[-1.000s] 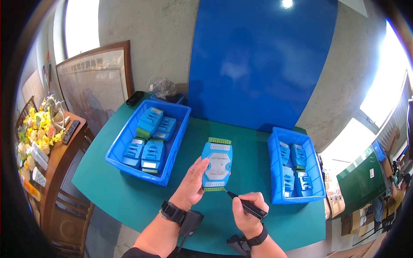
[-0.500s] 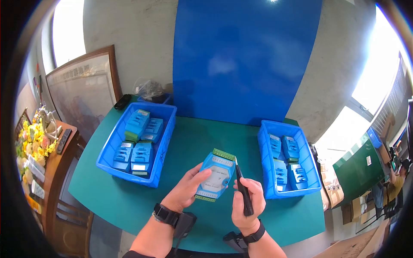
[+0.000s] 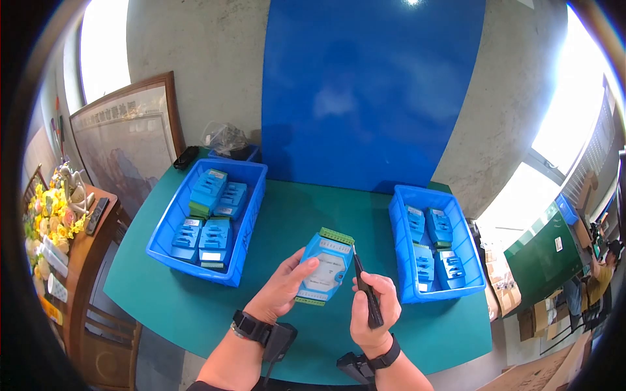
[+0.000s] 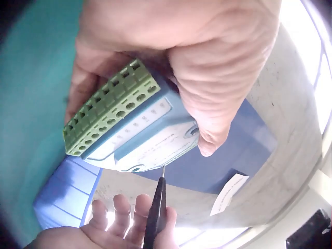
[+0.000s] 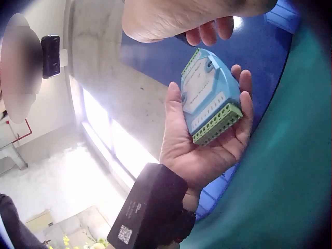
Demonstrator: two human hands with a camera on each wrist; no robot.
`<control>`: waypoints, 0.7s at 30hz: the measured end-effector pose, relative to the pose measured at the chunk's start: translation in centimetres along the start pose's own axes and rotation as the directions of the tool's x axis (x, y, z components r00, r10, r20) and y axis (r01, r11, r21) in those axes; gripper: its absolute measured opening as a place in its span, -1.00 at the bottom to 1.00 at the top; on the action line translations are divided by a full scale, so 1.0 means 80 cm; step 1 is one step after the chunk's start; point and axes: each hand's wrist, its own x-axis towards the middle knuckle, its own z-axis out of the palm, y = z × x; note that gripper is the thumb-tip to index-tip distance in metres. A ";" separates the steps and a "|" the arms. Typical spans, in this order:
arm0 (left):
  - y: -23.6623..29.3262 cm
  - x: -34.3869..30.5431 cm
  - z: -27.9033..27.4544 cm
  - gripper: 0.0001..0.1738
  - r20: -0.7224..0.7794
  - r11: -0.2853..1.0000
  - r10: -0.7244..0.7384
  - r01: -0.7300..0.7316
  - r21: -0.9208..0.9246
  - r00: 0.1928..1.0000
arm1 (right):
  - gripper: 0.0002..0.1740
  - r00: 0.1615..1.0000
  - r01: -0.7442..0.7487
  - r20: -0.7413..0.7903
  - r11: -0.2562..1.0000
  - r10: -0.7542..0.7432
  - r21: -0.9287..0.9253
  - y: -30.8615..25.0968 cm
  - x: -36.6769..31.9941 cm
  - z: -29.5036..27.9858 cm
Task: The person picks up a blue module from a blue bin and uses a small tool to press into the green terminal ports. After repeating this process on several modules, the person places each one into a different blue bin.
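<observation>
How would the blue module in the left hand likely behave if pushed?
The blue module is probably stiff, looking like moulded plastic. It seems light, as the left hand alone holds it up. Its angular edges suggest it would slide rather than roll.

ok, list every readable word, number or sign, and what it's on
Nothing reads reliably.
Held blue module: face lettering, too blurred.
Binned modules: labels, too small.
Framed picture: header characters, too small.
Black wrist box: QR code and print, too small.
White strip: print, too small.
</observation>
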 end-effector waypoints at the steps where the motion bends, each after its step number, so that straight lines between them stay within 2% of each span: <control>1: 0.000 0.000 0.000 -0.38 -0.001 1.000 -0.001 0.001 0.003 1.000 | -0.69 1.000 -0.017 0.005 1.000 0.017 0.000 0.000 0.000 0.000; 4: -0.001 0.001 -0.001 -0.39 0.000 1.000 0.000 0.000 0.005 1.000 | -0.69 0.999 -0.051 -0.001 0.995 0.051 0.089 0.001 -0.001 -0.001; 8: 0.002 -0.001 0.001 -0.41 -0.013 1.000 0.002 -0.003 -0.028 1.000 | -0.69 1.000 -0.023 0.004 0.998 0.023 0.064 0.005 -0.002 0.000; 13: -0.006 -0.002 0.000 -0.40 -0.040 0.993 0.031 -0.026 0.117 0.999 | -0.65 0.997 0.052 0.054 0.998 -0.050 -0.039 0.005 -0.003 0.003; 17: 0.000 -0.006 0.010 -0.35 0.000 0.982 0.019 -0.018 0.186 1.000 | -0.56 0.995 0.031 0.097 1.000 -0.031 0.006 0.002 -0.006 0.004; 20: -0.001 -0.005 0.006 -0.36 0.011 0.985 0.044 -0.045 0.168 0.999 | -0.60 0.995 -0.027 0.101 0.997 0.019 0.072 0.000 -0.005 0.003; 21: -0.004 -0.004 0.004 -0.36 0.010 0.988 0.042 -0.043 0.147 0.999 | -0.62 0.992 0.021 0.121 0.998 -0.029 0.067 0.002 -0.006 0.003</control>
